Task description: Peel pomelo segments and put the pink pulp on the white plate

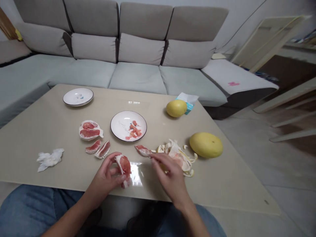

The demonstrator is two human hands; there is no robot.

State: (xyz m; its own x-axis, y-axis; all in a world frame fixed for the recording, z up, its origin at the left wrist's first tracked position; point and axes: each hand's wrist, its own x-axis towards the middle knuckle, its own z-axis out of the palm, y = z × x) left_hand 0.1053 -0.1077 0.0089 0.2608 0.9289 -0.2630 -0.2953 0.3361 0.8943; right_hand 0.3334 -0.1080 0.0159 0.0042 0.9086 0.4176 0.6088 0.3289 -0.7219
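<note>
My left hand point(105, 176) holds a red pomelo segment point(125, 164) near the table's front edge, its white membrane partly peeled back and flesh bare. To its right, my right hand point(171, 176) has thumb and index finger pinched together. Those fingertips are by the end of another pomelo segment point(143, 150) lying on the table; whether they touch it or hold a scrap, I cannot tell. Behind and partly under the right hand spreads a heap of pomelo peel point(181, 158). Ahead, a white plate point(119, 128) bears small pieces of red pomelo flesh point(134, 131).
Left of the plate lie a partly peeled pomelo chunk point(90, 130) and two loose segments point(102, 149). A crumpled tissue point(50, 159), a second plate point(78, 97), two whole yellow pomelos point(206, 144) and a tissue pack point(189, 107) share the glossy table point(237, 187). A sofa point(138, 77) stands beyond.
</note>
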